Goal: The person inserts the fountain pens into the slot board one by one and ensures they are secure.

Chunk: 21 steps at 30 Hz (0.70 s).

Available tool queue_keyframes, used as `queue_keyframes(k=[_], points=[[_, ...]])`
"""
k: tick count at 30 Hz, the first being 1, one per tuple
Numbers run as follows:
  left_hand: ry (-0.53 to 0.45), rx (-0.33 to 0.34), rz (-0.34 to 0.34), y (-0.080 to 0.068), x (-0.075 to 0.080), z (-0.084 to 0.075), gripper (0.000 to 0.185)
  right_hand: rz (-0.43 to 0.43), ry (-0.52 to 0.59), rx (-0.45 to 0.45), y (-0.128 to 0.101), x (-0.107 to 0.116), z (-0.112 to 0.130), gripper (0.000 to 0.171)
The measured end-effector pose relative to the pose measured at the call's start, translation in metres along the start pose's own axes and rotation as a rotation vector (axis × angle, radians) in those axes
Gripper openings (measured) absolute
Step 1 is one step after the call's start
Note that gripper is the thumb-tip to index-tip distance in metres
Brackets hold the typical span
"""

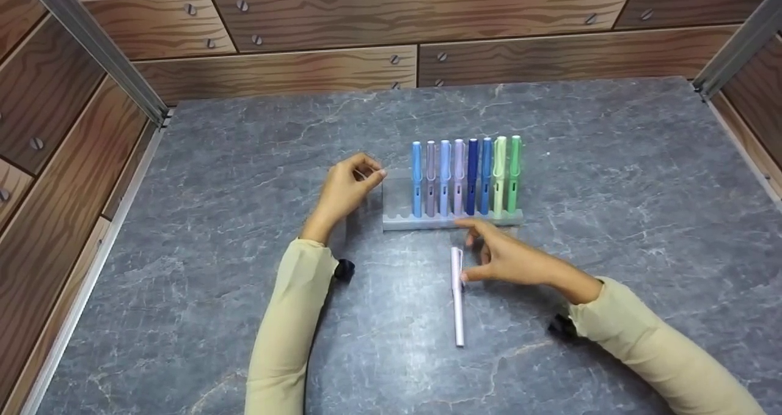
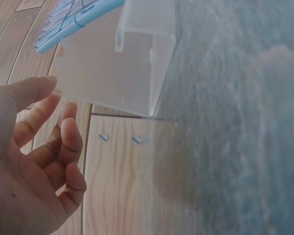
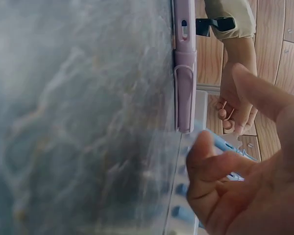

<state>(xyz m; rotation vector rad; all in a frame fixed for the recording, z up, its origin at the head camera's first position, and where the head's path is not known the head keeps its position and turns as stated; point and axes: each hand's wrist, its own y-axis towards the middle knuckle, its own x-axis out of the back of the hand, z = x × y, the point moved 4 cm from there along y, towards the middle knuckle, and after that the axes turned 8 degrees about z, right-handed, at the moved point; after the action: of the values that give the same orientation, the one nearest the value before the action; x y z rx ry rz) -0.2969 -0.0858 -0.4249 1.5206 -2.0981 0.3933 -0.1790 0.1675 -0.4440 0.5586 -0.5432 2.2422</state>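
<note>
pink pen: pale pink/lilac pen [image 1: 457, 299] lying flat on the grey marble-look tabletop [image 1: 214, 231], just in front of the rack, cap end pointing toward it. clip faces up in the right wrist view [image 3: 184, 63]
right hand: right hand [image 1: 510, 257] sits right beside the pen's cap end, fingers loose and spread, not wrapped round anything. thumb tip looks like it's at the pen's side, can't tell for sure if it's actually touching. index finger reaches out toward the rack's front edge
left hand: left hand [image 1: 347, 187] is up by the left end of the rack, fingers loosely curled w/ thumb and fingertips close together, nothing in it afaict. left wrist view shows the hand [image 2: 29, 166] relaxed, near the frosted end wall but apart from it
rack: frosted clear plastic pen rack [image 1: 452, 219] w/ scalloped slots along the front; same rack from the end in the left wrist view [image 2: 122, 63]
pens in rack: 8 standing upright side by side, filling the right part. light blue [image 1: 416, 179] at the left, then lilac/pale ones, dark blue [image 1: 472, 176], and green [image 1: 514, 173] at the far right. slots at the left end are free
surroundings: wood-grain panels [image 1: 305, 73] w/ screws around the tabletop, beige sleeves [image 1: 293, 329] on both arms
</note>
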Motion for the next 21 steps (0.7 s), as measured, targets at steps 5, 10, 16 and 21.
queue_keyframes(k=[5,10,16,21], points=[[0.003,-0.008,0.001,-0.0006,-0.0001,0.0003,0.016,0.048,-0.038,-0.004,-0.0031,-0.0045,-0.0037,0.089],[0.019,-0.025,-0.004,-0.0008,0.0001,0.0007,0.016,0.066,-0.062,-0.015,-0.0049,-0.0063,-0.0047,0.086],[0.007,-0.025,-0.007,-0.0008,0.0002,0.0005,0.016,0.082,-0.105,-0.012,-0.0058,-0.0077,-0.0034,0.079],[0.001,-0.022,-0.005,-0.0003,-0.0001,-0.0001,0.016,0.078,-0.152,-0.014,-0.0052,-0.0082,-0.0033,0.077]])
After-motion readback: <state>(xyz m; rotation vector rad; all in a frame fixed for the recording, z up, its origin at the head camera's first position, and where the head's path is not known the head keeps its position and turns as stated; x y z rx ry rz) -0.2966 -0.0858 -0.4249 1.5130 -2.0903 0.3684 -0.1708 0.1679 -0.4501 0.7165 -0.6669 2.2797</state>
